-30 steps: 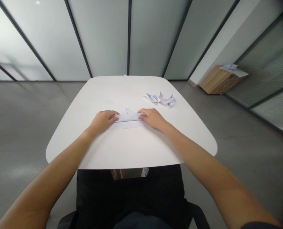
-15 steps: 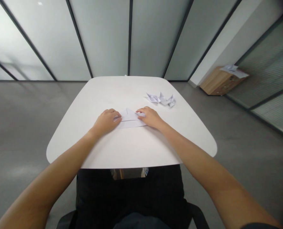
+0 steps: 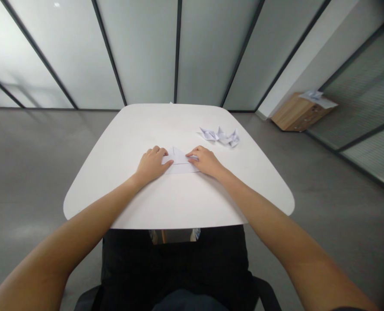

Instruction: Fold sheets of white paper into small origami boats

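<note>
A folded white sheet of paper (image 3: 179,162) lies on the white table (image 3: 175,203), with a peak pointing away from me and a straight strip along its near side. My left hand (image 3: 153,164) rests on its left end, thumb and fingers apart, the thumb lying on the paper. At the right end, my right hand (image 3: 206,160) has thumb and index finger close together on the paper's edge. Its other fingers are partly hidden.
Several folded white paper shapes (image 3: 221,136) lie in a row at the table's back right. A wooden cabinet (image 3: 300,113) with papers on top stands on the floor at the right. Frosted glass panels rise behind the table.
My left hand has moved a little to the right over the paper, and its thumb reaches further in. The right hand has barely shifted.
</note>
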`<state>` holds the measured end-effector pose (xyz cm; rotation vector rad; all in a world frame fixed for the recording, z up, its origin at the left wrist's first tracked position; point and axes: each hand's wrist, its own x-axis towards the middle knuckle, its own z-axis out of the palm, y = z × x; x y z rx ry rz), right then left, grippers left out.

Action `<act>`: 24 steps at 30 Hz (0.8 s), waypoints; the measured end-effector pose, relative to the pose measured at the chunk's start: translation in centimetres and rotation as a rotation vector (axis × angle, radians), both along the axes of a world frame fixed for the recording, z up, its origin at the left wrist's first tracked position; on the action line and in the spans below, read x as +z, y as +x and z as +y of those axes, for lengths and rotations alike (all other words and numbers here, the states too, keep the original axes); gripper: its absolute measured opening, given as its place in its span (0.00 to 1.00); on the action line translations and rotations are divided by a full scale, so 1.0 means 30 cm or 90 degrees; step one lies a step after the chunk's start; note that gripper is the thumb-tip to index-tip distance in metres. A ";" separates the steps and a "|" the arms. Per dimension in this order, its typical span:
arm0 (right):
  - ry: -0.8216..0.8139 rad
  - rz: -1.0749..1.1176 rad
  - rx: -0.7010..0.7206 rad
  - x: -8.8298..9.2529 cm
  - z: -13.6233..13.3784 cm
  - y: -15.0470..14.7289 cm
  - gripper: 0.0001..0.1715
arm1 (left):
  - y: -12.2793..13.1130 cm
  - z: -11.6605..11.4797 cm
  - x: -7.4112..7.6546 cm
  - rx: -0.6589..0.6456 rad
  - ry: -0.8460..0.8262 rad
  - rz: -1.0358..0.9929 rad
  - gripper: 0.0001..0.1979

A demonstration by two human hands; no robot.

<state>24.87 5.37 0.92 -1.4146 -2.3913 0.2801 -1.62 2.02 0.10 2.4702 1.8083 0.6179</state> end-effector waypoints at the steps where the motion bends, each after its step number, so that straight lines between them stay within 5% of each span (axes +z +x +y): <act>1: 0.005 -0.009 0.001 -0.003 -0.001 0.001 0.15 | -0.005 0.003 -0.004 -0.002 -0.004 -0.009 0.18; 10: 0.035 -0.017 -0.022 -0.028 -0.010 0.009 0.18 | 0.013 -0.046 0.033 -0.007 0.060 0.037 0.18; 17: 0.108 -0.042 0.001 -0.008 -0.036 0.005 0.15 | 0.024 -0.076 0.058 -0.195 0.010 0.131 0.14; 21: 0.208 -0.098 -0.020 0.033 -0.080 -0.007 0.15 | 0.019 -0.103 0.059 -0.187 0.000 0.149 0.18; 24: 0.183 -0.138 0.061 0.047 -0.112 -0.021 0.20 | 0.029 -0.127 0.060 -0.177 -0.010 0.156 0.21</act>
